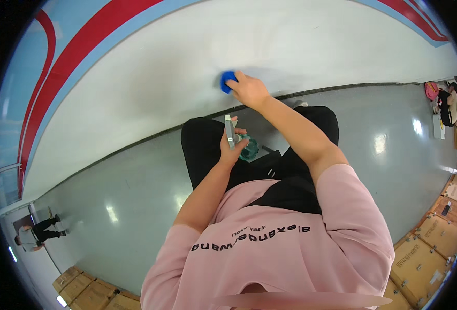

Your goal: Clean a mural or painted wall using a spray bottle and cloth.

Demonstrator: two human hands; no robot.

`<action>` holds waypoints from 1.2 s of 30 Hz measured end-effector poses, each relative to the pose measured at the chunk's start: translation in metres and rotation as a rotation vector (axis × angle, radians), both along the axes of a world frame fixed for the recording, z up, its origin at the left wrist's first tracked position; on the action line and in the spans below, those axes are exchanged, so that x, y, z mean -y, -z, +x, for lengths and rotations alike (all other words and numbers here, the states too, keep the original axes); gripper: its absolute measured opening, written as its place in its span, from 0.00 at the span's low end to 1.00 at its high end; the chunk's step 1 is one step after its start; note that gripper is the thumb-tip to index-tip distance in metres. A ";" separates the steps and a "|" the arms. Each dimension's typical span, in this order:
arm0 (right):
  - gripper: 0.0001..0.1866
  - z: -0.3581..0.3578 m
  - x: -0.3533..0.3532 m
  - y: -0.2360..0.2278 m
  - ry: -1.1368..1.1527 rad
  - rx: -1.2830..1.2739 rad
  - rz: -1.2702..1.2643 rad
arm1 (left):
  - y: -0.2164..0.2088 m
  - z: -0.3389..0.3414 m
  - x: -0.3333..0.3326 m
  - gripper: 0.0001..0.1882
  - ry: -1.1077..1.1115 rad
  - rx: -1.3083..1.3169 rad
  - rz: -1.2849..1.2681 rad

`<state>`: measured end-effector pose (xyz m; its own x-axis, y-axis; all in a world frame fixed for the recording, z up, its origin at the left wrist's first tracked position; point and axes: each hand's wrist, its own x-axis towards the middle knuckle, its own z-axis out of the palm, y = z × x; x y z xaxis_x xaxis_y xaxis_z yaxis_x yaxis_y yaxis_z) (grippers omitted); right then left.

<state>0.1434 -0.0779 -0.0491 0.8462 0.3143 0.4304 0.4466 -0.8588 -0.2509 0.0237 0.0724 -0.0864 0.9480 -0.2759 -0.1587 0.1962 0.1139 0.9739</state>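
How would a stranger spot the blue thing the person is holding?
Find the white wall, then the right hand in front of it. The blue wad bunched in that hand is the thing. It is solid deep blue, unlike the see-through green bottle in the left hand.

Nearest are two hands, one left hand (232, 143) and one right hand (251, 92), with one cloth (227, 82) and one spray bottle (249, 150). Beyond them come one pink bag (431, 91), one white box (439, 128) and two other people, a person (43, 231) far left and another person (452, 106) far right. Crates (415, 262) number at least four at right and three at lower left, their overlap hiding the exact total.
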 end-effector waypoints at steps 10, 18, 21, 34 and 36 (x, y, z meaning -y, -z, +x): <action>0.11 0.034 -0.054 -0.048 -0.257 0.225 0.010 | -0.013 -0.002 0.007 0.38 -0.065 -0.076 -0.020; 0.09 0.017 -0.003 0.080 -0.055 -0.508 -0.332 | -0.046 -0.032 -0.013 0.39 -0.142 -0.039 -0.136; 0.10 0.008 -0.008 0.064 -0.071 -0.324 -0.184 | -0.039 -0.030 -0.015 0.39 -0.185 -0.054 -0.182; 0.12 0.032 -0.081 0.044 -0.241 -0.318 -0.315 | -0.032 -0.025 -0.012 0.38 -0.298 -0.166 -0.222; 0.11 0.031 -0.044 0.087 0.046 -0.719 -0.432 | -0.032 -0.024 -0.005 0.38 -0.282 -0.157 -0.202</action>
